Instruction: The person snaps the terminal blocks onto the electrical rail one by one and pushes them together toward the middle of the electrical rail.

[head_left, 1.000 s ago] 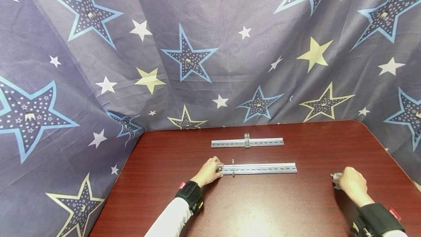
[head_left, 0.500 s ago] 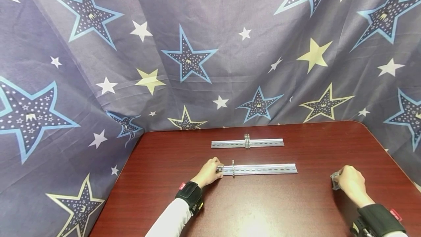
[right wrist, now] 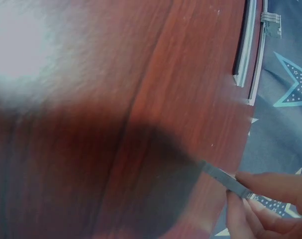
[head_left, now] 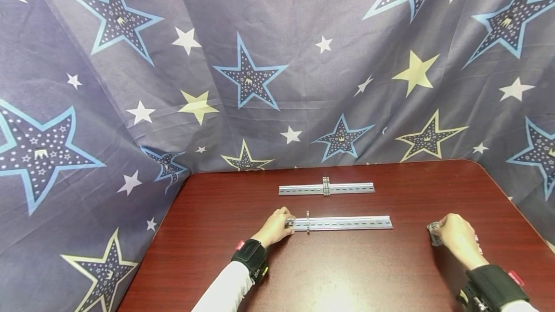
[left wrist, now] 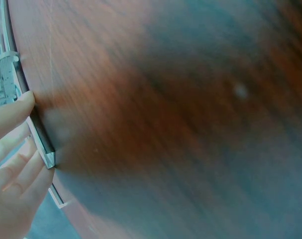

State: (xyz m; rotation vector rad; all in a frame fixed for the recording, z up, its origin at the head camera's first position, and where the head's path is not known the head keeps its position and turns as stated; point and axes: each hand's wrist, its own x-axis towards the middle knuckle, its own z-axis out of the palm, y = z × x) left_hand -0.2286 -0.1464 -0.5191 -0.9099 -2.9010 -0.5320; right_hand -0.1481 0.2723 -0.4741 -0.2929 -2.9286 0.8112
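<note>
My left hand (head_left: pixel 274 227) holds the left end of the nearer slotted metal DIN rail (head_left: pixel 351 223), which lies on the table. In the left wrist view the thumb (left wrist: pixel 25 103) is on one side of that rail, with fingers on the other. A thin grey terminal block (head_left: pixel 308 222) stands across this rail, just right of the hand. Off to the right, my right hand (head_left: pixel 457 237) pinches a flat grey terminal block (right wrist: pixel 226 180) between thumb and fingers, apart from the rails. Its outer end sticks out past the fingertips.
A second DIN rail (head_left: pixel 299 189) lies parallel behind the first, with several terminal blocks (head_left: pixel 326 186) side by side near its middle. The reddish-brown table (head_left: pixel 368 273) ends at a star-patterned cloth (head_left: pixel 269 124) hung behind and at the sides.
My right hand has moved a little to the left with the terminal block, which has turned somewhat. The left hand and both rails have stayed where they were.
</note>
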